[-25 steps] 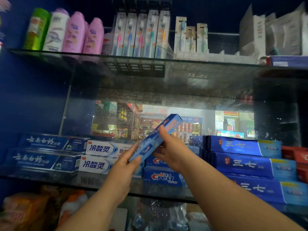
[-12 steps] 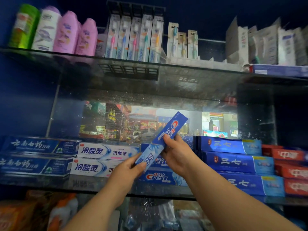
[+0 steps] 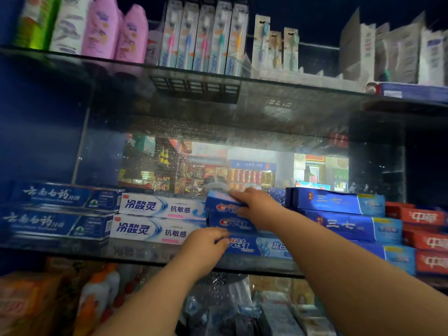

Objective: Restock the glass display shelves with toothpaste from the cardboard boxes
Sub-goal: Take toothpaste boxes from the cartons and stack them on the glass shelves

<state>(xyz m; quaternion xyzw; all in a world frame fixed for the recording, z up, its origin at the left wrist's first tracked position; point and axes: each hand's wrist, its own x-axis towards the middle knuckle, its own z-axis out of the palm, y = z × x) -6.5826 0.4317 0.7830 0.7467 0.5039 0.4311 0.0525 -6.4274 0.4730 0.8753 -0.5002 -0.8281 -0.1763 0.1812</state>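
On the middle glass shelf [image 3: 72,253], white toothpaste cartons [image 3: 157,220] lie stacked toward the left edge. Beside them, the left hand [image 3: 206,247] curls its fingers against the lowest blue Crest carton [image 3: 257,246]; whether it grips is unclear. The right hand [image 3: 257,207] clamps the top blue Crest toothpaste carton [image 3: 219,201], which lies on that stack.

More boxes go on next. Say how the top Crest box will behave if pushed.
The top Crest box is a flat-sided carton, so it likely slides, not rolls. Glossy Crest boxes beneath may let it skid sideways. Its edges look straight under the right hand: probably stiff.
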